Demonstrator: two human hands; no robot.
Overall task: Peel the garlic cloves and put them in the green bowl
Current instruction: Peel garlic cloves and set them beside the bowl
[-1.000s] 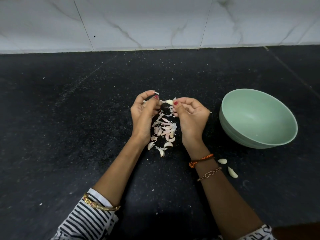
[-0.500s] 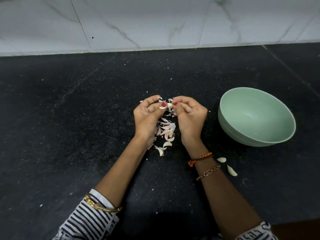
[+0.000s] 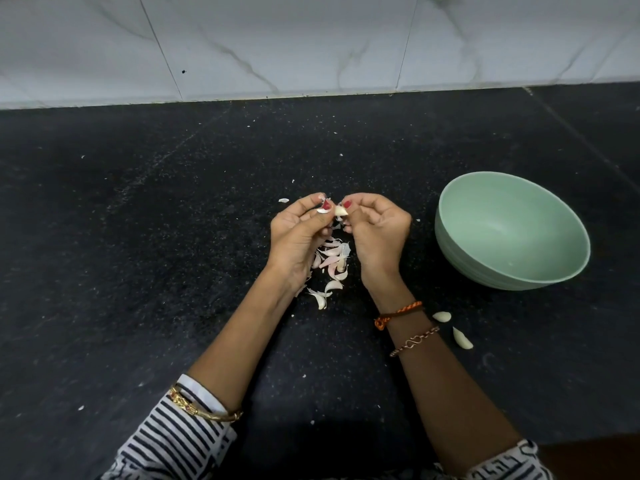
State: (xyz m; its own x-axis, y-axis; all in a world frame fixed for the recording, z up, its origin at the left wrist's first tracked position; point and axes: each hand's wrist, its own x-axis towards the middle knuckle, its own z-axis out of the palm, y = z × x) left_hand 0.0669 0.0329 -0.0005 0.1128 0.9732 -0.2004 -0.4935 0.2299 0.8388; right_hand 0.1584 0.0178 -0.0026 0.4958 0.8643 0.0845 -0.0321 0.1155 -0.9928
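Closer together now than a second ago, both hands have drawn in over the heap of skins, and the garlic clove that was half hidden between the fingertips shows pale and mostly bare. It sits pinched in the curled thumb and fingers of the right hand, just off that hand's inner side, while the left hand nips a loose flake of skin at the clove's near end, thumb and forefinger closed on it. That reads as the last of the peel coming away, so my call is this clove is nearly ready to go. Below both palms lies the pile of peels, pinkish and papery, reaching back toward the wrists. Out past the right hand's outer side stands the green bowl; what shows of its inside holds no cloves, so the dropping-in part of the job looks barely begun. Just beside the right wrist, on the bowl side, two peeled cloves lie on the black counter, apart from each other and outside the bowl. No brand, label or writing can be read anywhere, not on the bowl, the counter or the marble wall tiles.
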